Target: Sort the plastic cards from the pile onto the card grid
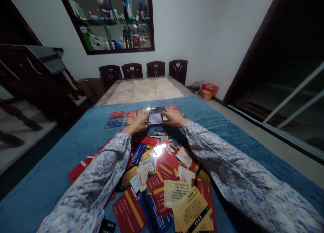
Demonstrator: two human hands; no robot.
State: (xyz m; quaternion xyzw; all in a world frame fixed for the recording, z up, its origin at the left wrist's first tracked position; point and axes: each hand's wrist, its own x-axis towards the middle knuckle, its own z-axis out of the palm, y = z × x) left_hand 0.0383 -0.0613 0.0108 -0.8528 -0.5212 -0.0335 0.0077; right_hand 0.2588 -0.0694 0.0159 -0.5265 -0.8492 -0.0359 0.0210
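Beyond the card pile (172, 189), the left hand (139, 122) and right hand (174, 118) pinch a pale card (155, 119) between them, and a sideways drag could skew the laid-out cards (114, 123).

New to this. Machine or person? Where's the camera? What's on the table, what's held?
A person: bare left hand and bare right hand, in white sleeves with blue flowers. The one picture comes from a camera on the head, looking forward and down. A blue cloth covers the near part of a pale patterned table. On it: a pile of red, gold and blue rectangular cards and, farther off, rows of cards. Both hands touch opposite ends of a pale rectangular card; whether it's lifted is unclear.
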